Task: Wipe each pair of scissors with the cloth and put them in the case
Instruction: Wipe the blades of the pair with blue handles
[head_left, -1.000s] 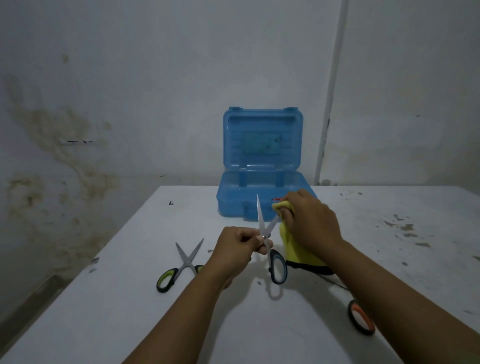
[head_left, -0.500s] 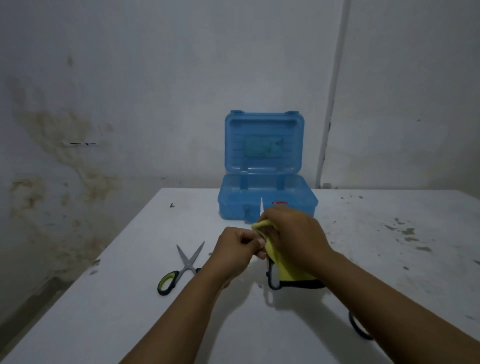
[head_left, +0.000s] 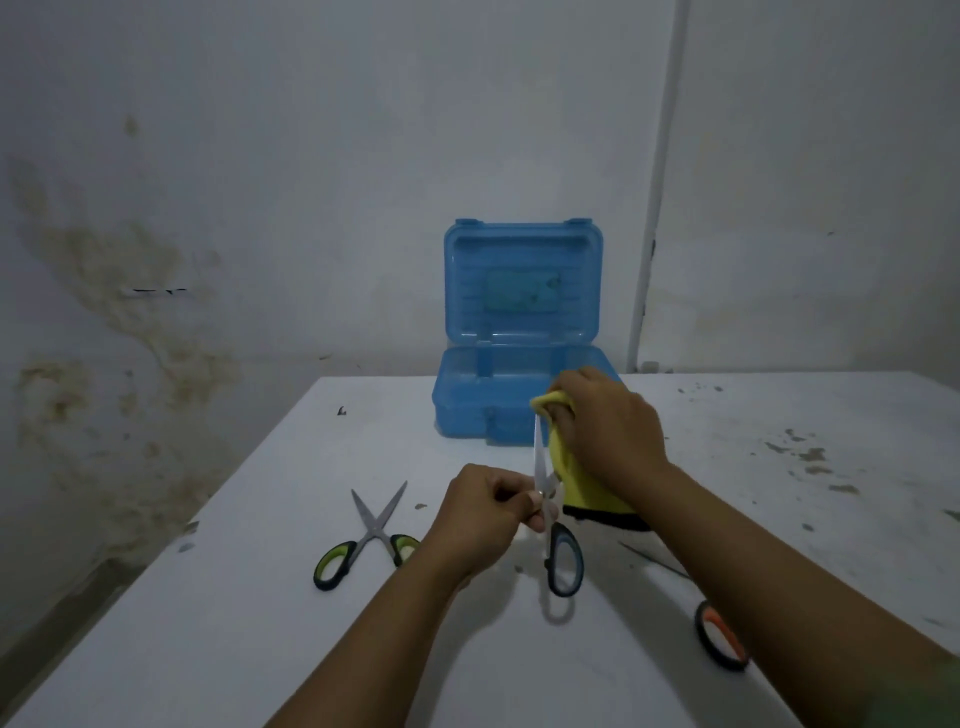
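The right arm hides most of the orange-handled scissors (head_left: 722, 642). Near the case (head_left: 467, 410), the left hand (head_left: 480, 519) pinches blue-handled scissors (head_left: 563, 558); the right hand (head_left: 608, 421) grips the cloth (head_left: 569, 478) round a blade.

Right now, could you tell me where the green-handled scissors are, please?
In the head view, the green-handled scissors lie open on the white table, on the left side, just left of the left hand.

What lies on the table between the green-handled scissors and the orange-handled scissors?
In the head view, between the green-handled scissors and orange-handled scissors, the left hand holds blue-handled scissors upright; their handle loop hangs above the table.
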